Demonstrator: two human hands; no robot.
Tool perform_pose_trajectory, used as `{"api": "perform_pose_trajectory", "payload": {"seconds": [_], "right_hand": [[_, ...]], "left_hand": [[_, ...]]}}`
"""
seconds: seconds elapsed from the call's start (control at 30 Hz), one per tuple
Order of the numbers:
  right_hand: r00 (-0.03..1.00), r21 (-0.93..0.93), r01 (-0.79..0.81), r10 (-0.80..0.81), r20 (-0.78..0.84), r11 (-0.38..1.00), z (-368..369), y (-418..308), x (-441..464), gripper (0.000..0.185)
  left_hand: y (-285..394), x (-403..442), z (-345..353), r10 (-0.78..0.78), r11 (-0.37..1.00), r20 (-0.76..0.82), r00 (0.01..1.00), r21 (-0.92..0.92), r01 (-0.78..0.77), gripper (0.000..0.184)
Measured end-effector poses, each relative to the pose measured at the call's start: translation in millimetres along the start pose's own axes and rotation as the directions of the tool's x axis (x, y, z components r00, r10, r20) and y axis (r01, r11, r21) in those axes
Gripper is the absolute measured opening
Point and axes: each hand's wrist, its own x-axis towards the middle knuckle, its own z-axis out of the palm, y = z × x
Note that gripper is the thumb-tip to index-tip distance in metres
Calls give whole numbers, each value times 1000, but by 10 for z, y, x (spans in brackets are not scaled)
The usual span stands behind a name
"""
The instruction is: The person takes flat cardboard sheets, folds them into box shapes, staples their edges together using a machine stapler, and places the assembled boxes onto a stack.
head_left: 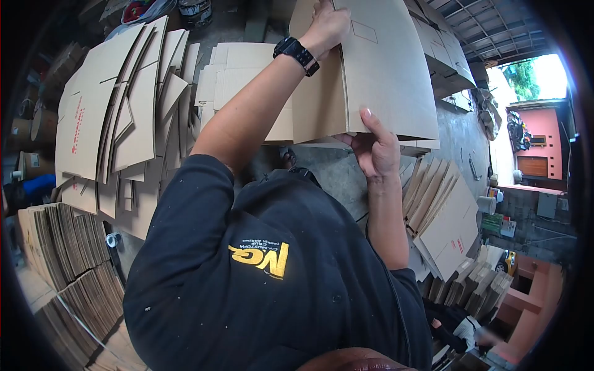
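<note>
A brown cardboard sheet, folded along a crease and with a small printed rectangle on its face, is held up in front of me. My left hand, with a black watch on its wrist, is closed over the crease near the far end. At the near edge, my right hand grips the board, its thumb on the upper face and its fingers partly hidden beneath. Behind the left forearm lie more flat cardboard pieces.
Leaning cardboard sheets with red print stand at left, above tied bundles. More flattened boxes lean at right. Another person is at lower right. Concrete floor shows between the stacks; a doorway lets in daylight.
</note>
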Motion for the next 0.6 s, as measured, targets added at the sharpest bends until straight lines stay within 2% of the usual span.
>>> {"api": "perform_pose_trajectory", "payload": {"seconds": [0.03, 0.1, 0.23, 0.37, 0.43, 0.6], "right_hand": [[1000, -2, 7, -7, 11, 1000, 27, -13, 1, 34], [999, -3, 32, -32, -4, 999, 91, -16, -40, 34], [1000, 23, 1, -1, -4, 1000, 49, -4, -30, 33], [1000, 21, 9, -9, -3, 1000, 44, 11, -36, 32], [1000, 29, -5, 5, -13, 1000, -2, 35, -29, 31], [999, 65, -40, 38, 30, 997, -21, 45, -47, 30]], "left_hand": [[-93, 77, -14, 12, 1000, -1, 1000, 4, -12, 70], [-327, 229, -30, -73, 981, -170, 983, 167, 102, 79], [-331, 194, 11, -44, 960, -237, 971, 259, 106, 81], [-326, 186, 10, -54, 967, -250, 967, 228, 112, 80], [-316, 162, -4, -54, 962, -212, 976, 251, 108, 81], [-251, 85, 20, -85, 936, -231, 969, 315, 157, 77]]}}
